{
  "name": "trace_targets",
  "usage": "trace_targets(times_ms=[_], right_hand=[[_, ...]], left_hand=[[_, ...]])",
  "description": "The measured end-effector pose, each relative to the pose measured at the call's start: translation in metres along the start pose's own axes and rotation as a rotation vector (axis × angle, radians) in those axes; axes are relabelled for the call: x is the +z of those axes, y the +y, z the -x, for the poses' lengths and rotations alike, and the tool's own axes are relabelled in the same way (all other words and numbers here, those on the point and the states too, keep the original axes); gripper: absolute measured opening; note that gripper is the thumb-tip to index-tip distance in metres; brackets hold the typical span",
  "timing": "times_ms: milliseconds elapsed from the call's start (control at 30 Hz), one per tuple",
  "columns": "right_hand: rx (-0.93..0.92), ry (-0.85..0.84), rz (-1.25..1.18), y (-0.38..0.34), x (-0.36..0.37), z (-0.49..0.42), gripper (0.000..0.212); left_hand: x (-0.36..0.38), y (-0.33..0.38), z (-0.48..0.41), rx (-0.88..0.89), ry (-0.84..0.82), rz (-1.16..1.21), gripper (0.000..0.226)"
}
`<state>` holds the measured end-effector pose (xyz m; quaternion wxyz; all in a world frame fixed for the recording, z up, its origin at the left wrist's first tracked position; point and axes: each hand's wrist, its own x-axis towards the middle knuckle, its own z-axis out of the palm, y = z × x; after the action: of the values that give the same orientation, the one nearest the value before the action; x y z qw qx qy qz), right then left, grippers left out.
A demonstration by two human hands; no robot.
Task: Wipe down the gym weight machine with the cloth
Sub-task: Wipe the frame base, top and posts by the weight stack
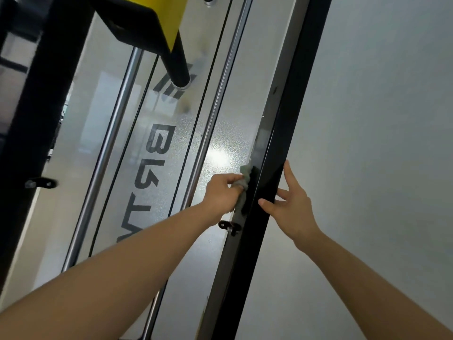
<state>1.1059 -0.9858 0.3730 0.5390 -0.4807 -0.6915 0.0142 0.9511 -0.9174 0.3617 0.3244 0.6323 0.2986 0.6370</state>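
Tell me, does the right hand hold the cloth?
No, the left hand grips the cloth against the black frame post, while the right hand only touches that post with straight fingers.

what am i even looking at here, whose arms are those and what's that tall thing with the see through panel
This is one picture from a camera worn on a person's head, tilted upward, so the two bare arms are the wearer's own. The tall thing is a gym weight machine: a black metal upright post frames a frosted translucent plastic panel with dark lettering, and shiny steel guide rods run behind it. A black and yellow bracket sits near the top. The left hand grips a small grey-green cloth and presses it against the post's inner edge. The right hand rests on the post's outer side, fingers straight, steadying. A plain pale wall lies to the right.
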Motion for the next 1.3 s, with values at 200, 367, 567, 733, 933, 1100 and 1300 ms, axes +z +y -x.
trace_targets(times_ms=[200, 367, 567, 733, 933, 1100, 1300], right_hand=[[0.02, -0.005, -0.077, 0.004, -0.003, 0.001, 0.095], [0.086, 0.021, -0.068, -0.006, -0.019, -0.026, 0.065], [0.159, 0.098, -0.246, -0.049, -0.03, -0.102, 0.095], [0.027, 0.172, -0.245, -0.051, -0.021, -0.119, 0.037], [0.021, 0.172, -0.202, -0.047, -0.019, -0.119, 0.046], [0.044, 0.19, -0.232, -0.046, -0.016, -0.115, 0.057], [0.167, 0.158, -0.266, -0.053, -0.014, -0.111, 0.079]], left_hand=[[0.007, 0.012, -0.012, -0.016, 0.013, 0.049, 0.037], [0.007, 0.011, -0.017, -0.018, 0.069, 0.022, 0.023], [0.011, 0.06, -0.04, 0.062, 0.051, 0.118, 0.033], [0.021, 0.072, -0.054, -0.021, 0.135, 0.16, 0.027], [0.033, 0.095, -0.088, -0.178, 0.27, 0.212, 0.024], [0.045, 0.155, -0.116, -0.141, 0.337, 0.237, 0.025], [0.045, 0.192, -0.116, -0.264, 0.347, 0.421, 0.019]])
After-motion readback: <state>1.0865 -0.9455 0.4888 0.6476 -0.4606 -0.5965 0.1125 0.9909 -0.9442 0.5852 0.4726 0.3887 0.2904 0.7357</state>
